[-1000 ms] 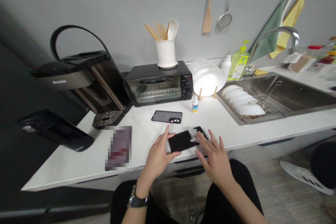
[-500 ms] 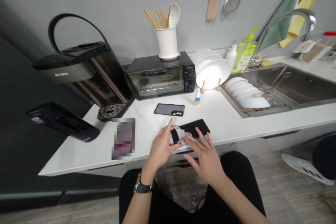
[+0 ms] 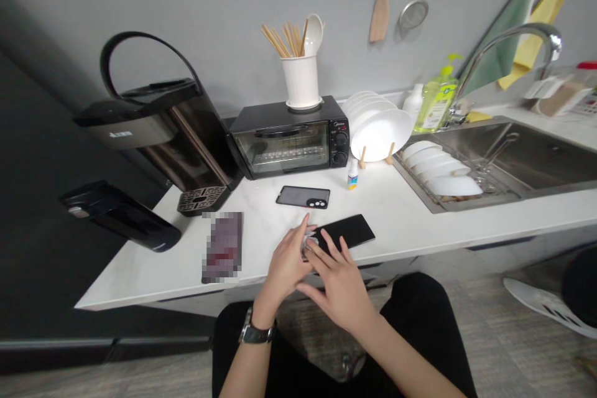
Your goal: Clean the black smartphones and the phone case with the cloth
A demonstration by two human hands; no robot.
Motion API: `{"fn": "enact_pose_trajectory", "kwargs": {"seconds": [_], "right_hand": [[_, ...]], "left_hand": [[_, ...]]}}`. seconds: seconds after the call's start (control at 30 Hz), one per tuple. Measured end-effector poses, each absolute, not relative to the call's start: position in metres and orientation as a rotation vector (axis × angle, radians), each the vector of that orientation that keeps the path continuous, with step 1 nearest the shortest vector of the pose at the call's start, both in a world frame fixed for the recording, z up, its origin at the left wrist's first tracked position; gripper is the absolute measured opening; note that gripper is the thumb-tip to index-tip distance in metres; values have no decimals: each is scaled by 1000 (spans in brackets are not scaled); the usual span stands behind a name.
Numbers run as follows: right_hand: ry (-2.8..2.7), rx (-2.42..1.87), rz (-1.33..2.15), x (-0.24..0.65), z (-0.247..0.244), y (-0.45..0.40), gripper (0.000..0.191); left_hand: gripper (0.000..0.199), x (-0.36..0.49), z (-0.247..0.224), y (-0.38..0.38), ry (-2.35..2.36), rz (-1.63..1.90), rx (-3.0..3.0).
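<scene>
Phone (image 3: 347, 231) under both hands; case (image 3: 303, 197), dropper bottle (image 3: 353, 175) lie behind

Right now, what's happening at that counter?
A person is wiping a black phone that lies flat on the white counter. The left hand steadies its near end; the right hand presses a small white wipe onto it. A second phone lies apart, nearer the toaster oven.

Kitchen: sink (image 3: 522, 158), toaster oven (image 3: 289, 137), plates (image 3: 377, 127)
</scene>
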State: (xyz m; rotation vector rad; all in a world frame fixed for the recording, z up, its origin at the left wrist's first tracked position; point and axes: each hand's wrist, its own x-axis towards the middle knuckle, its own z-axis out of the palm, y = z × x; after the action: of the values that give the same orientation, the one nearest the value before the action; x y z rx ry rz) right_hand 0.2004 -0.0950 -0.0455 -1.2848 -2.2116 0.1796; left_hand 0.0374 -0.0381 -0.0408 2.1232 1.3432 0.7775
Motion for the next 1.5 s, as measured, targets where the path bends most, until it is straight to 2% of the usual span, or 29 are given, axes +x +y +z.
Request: {"fn": "enact_pose_trajectory", "kwargs": {"seconds": [0.13,0.27,0.4,0.57,0.7,0.87,1.0,1.13,1.23,1.37,1.5], "right_hand": [[-2215,-1395,73,254,-54,-105,52],[-1990,-1640,-145,298,-62,-89,48],[-1937,-1642,-159,265,-56,-71,57],[-2186,-1294,115,200,-45,-88,63],[-2230,-1308,90,231,-53,-105,52],[-1987,-1608,-159,294,-67,-96,46],[-1919,-1641,-139,264,-60,-79,52],[-2135,-1380,100,211,-48,-86,59],[-2216,-1296,161,217,-48,-100,54],[-2112,-1465,11,275,-59,-103,44],[-1882,-1670,-169,295,-64,-85,46]], "left_hand": [[106,38,-40,-39,1386,786,2109],[111,38,-39,-39,1339,785,2124],[106,37,-41,-38,1341,786,2123],[95,37,-42,-37,1371,755,2143],[98,38,-39,-39,1347,757,2169],[106,38,-37,-38,1318,758,2163],[103,38,-38,-37,1324,766,2155],[93,38,-39,-38,1364,721,2162],[95,37,-40,-39,1399,716,2161],[107,38,-38,-39,1354,738,2160],[105,39,-37,-38,1333,756,2161]]}}
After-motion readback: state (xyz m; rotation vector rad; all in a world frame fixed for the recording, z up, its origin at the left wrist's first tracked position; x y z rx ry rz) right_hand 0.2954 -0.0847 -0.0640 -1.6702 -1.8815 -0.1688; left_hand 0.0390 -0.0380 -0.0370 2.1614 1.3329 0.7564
